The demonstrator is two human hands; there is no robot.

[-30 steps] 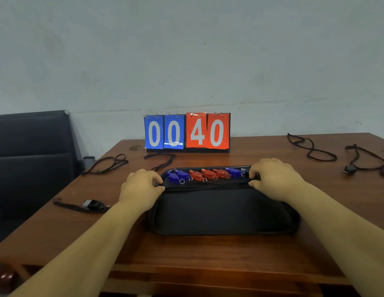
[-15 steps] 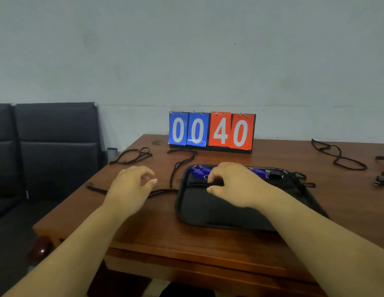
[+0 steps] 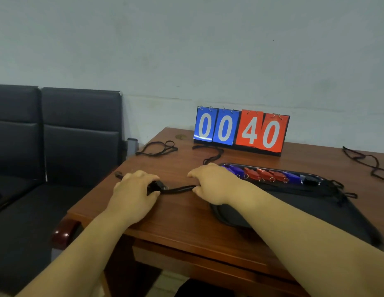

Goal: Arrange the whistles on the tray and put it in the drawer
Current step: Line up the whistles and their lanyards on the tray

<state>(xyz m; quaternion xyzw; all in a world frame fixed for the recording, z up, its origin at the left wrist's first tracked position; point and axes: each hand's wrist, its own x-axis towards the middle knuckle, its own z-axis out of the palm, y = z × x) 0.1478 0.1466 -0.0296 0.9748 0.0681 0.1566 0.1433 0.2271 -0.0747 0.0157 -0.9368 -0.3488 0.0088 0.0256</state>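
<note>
A black tray (image 3: 294,202) lies on the wooden table (image 3: 182,211), with blue whistles (image 3: 234,170) and red whistles (image 3: 261,174) lined up along its far edge and a black whistle (image 3: 311,180) at the right end of the row. Left of the tray, my left hand (image 3: 133,189) grips another black whistle (image 3: 156,186) on the table. Its black lanyard (image 3: 180,189) runs right to my right hand (image 3: 214,183), which pinches it beside the tray's left end.
A flip scoreboard (image 3: 240,129) reading 00 40 stands at the back. Loose black lanyards (image 3: 158,147) lie at the back left, behind the tray and at the far right (image 3: 362,161). Black chairs (image 3: 58,136) stand left of the table. The table's front edge is near.
Both hands left the tray's far corners and moved left. My left hand took hold of the black whistle on the table and my right hand took its lanyard. The view turned left.
</note>
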